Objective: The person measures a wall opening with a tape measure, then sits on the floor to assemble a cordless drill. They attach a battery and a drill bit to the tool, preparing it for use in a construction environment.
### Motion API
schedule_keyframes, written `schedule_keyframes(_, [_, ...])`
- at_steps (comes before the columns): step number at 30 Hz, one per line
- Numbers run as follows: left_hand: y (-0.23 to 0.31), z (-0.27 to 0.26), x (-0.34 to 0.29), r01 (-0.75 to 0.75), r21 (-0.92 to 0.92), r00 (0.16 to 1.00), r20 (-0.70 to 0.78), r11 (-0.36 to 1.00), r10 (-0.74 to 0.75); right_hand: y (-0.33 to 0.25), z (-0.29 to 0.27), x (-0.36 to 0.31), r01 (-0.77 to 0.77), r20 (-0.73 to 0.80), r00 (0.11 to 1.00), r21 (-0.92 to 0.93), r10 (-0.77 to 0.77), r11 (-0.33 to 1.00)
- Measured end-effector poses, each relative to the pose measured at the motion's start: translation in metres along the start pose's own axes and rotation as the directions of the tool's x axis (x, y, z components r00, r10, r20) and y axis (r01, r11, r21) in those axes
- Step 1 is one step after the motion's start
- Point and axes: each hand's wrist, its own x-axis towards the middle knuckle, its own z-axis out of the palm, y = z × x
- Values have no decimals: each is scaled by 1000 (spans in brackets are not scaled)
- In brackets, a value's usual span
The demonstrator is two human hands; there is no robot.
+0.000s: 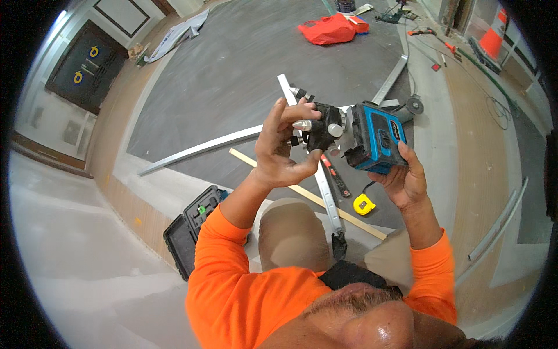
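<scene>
Both my hands hold up a blue and black boxy laser level (381, 136) joined to a black base (323, 131) with silver-tipped stubby legs and knobs. My left hand (279, 145) curls round the base, with thumb below and fingers above. My right hand (401, 177) grips the lower right side of the laser level's body. Beneath them, a silver metal bar (326, 198) lies on the floor, partly hidden by the base. Close by are a red and black tool (336, 175), a yellow tape measure (364, 204) and a thin wooden strip (308, 196).
An open black case (195, 224) lies beside my left arm. Metal channels (203, 149) cross the dark grey floor covering (232, 75). An angle grinder (411, 107) sits to the right. Farther off are a red bag (328, 30), a traffic cone (494, 38) and cables.
</scene>
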Motion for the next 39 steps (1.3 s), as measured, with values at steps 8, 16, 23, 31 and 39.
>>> schedule_keyframes(8, [7,-10,-19,334,-347,875,-231,876,-425,14,-4,14,24,45,999,-118,-19,993])
schedule_keyframes(16, [5,-12,-37,472,-744,590,-131,473,-796,-3,-5,15,285,199,958,-633,-206,720])
schedule_keyframes(23, [10,-16,-36,499,-832,467,24,241,-884,-22,-36,9,424,381,868,-903,-319,76])
schedule_keyframes(31, [21,-32,-30,580,-804,391,135,130,-910,-22,-22,4,563,498,826,-763,-264,318])
schedule_keyframes(39, [20,-27,-27,631,-766,370,156,125,-916,-24,-17,1,662,629,749,-692,-210,287])
